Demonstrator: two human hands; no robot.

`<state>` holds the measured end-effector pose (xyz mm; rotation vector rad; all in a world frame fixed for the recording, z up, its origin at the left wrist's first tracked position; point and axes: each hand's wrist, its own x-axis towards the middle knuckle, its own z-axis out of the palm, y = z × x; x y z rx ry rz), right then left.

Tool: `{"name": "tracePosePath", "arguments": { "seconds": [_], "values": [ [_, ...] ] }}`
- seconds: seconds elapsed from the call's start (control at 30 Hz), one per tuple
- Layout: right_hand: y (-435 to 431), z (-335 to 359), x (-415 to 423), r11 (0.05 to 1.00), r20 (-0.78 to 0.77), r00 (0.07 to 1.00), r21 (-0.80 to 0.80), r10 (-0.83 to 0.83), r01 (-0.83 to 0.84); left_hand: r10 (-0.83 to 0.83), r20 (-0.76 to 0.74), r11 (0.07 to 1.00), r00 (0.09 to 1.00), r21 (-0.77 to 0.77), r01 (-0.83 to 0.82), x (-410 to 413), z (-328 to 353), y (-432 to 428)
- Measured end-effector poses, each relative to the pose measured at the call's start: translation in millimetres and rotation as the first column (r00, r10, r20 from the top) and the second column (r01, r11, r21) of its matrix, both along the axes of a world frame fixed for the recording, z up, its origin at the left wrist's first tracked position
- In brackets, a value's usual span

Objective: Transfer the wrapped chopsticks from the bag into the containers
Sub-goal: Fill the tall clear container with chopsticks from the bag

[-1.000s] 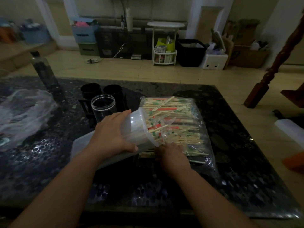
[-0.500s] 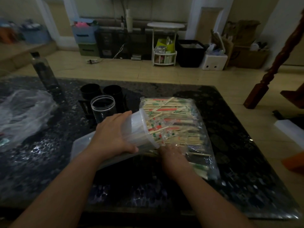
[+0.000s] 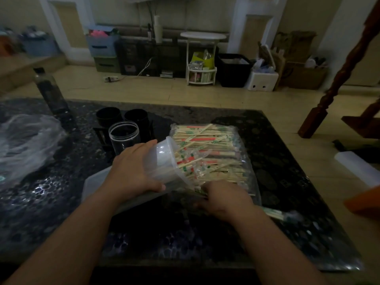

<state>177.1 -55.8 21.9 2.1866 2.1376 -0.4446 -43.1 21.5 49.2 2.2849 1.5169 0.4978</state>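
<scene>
Tabletop [image 3: 277, 161] container [image 3: 161, 161] lies tipped, mouth facing bag's [image 3: 245, 177] chopsticks [image 3: 205, 140].

Glossy dark stone-like table [image 3: 277, 161]; clear plastic bag [image 3: 244, 171]; translucent plastic tub [image 3: 164, 161].

A clear bag [image 3: 247, 177] of wrapped chopsticks [image 3: 205, 138] lies flat, a translucent container [image 3: 162, 159] tilted sideways at its opening
</scene>
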Motion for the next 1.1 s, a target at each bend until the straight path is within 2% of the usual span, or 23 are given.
{"name": "tracePosePath", "arguments": {
  "seconds": [0.13,0.23,0.37,0.4,0.47,0.53,0.6,0.67,0.8,0.93,0.97,1.03,1.1],
  "values": [
    [-2.8,30.6,6.1,0.999,0.052,0.998,0.016,0.04,-0.041,0.028,0.023,1.0,0.999,0.007,-0.029,-1.7,1.3,-0.2],
    [-7.8,52.2,4.8,0.978,0.066,0.994,0.187,0.084,-0.095,0.019,0.01,1.0,1.0,0.011,-0.019,-1.3,0.2,0.1],
    [-11.7,71.0,-0.8,0.892,0.125,0.981,0.41,0.15,-0.189,0.004,-0.014,0.999,1.0,0.036,-0.004,1.2,-0.3,-0.5],
    [-11.8,70.9,-1.6,0.852,0.143,0.979,0.485,0.145,-0.197,-0.001,-0.019,0.999,1.0,0.041,0.002,1.5,-0.4,-0.5],
    [-10.8,66.3,-0.3,0.707,0.162,0.981,0.683,0.102,-0.186,-0.016,-0.026,0.998,1.0,0.058,0.017,0.8,-1.2,0.0],
    [-10.2,62.0,3.7,0.487,0.057,0.99,0.866,0.126,-0.112,-0.02,-0.015,0.998,1.0,0.061,0.021,-0.1,-1.6,0.2],
    [-8.8,58.9,9.4,0.344,-0.019,0.984,0.938,0.178,-0.044,-0.019,0.019,0.999,1.0,0.05,0.018,-0.9,-1.8,-0.4],
    [-8.1,58.7,9.8,0.308,-0.102,0.977,0.95,0.186,0.04,-0.024,0.03,0.999,0.999,0.045,0.023,-1.3,-2.3,-0.6],
    [-4.5,48.9,5.7,0.32,-0.219,0.962,0.934,0.165,0.158,-0.03,-0.02,0.998,0.999,0.058,0.031,-0.9,-5.7,1.6],
    [1.7,46.8,3.0,0.316,-0.431,0.866,0.883,0.253,0.347,-0.021,-0.011,0.998,1.0,0.052,0.022,-0.4,-6.5,1.8],
    [2.1,46.4,1.0,0.317,-0.516,0.806,0.846,0.289,0.428,-0.016,-0.001,0.999,1.0,0.047,0.016,-0.4,-6.0,1.6],
    [0.8,49.9,-5.6,0.348,-0.715,0.616,0.699,0.33,0.625,-0.012,0.007,0.999,1.0,0.04,0.012,-0.4,-5.6,1.5],
    [-2.1,53.4,-10.7,0.356,-0.829,0.444,0.55,0.341,0.755,-0.017,0.003,0.999,1.0,0.033,0.017,-0.9,-6.1,1.6]
  ]
}}
